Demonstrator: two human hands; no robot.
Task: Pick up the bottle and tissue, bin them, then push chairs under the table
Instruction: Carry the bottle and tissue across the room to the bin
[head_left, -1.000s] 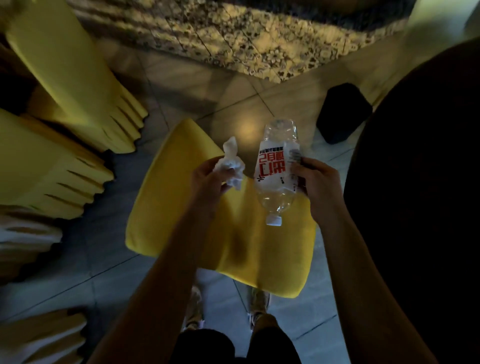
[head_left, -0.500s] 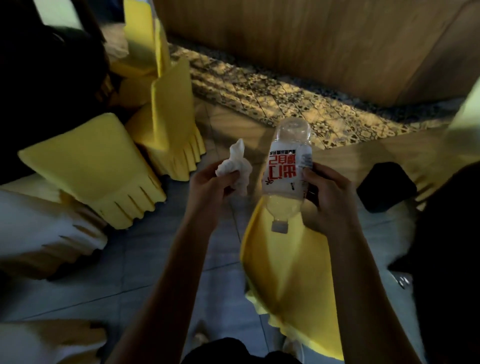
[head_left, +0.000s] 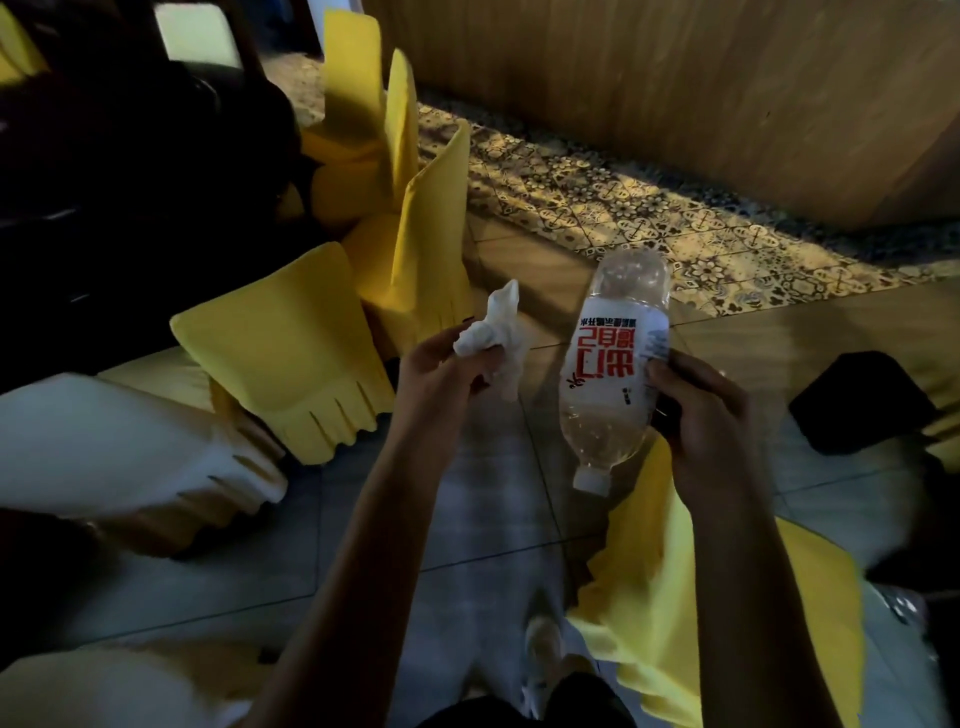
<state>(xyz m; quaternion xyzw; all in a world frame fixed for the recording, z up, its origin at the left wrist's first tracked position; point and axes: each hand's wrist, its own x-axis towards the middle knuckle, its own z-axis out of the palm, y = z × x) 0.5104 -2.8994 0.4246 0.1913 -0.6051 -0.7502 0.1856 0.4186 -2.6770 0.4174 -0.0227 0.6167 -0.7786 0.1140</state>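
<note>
My left hand (head_left: 441, 369) pinches a crumpled white tissue (head_left: 496, 332) held out in front of me. My right hand (head_left: 701, 410) grips a clear plastic bottle (head_left: 613, 374) with a white and red label. The bottle is upside down, its white cap pointing at the floor. Both hands are at mid frame above the tiled floor. Chairs in yellow covers stand around: one (head_left: 291, 353) to the left of my left hand, another (head_left: 675, 597) below my right arm. A dark table (head_left: 104, 182) fills the upper left.
A black bin-like object (head_left: 862, 400) sits on the floor at the right. A white-covered chair (head_left: 104, 447) stands at the left edge. More yellow chairs (head_left: 395, 171) line the table. A wooden wall panel (head_left: 675, 93) runs along the back, with patterned tiles below it.
My view has swung left and up: the yellow chair that was under my hands now lies at the lower right, and the table and wall have come into view. Both hands keep their hold.
</note>
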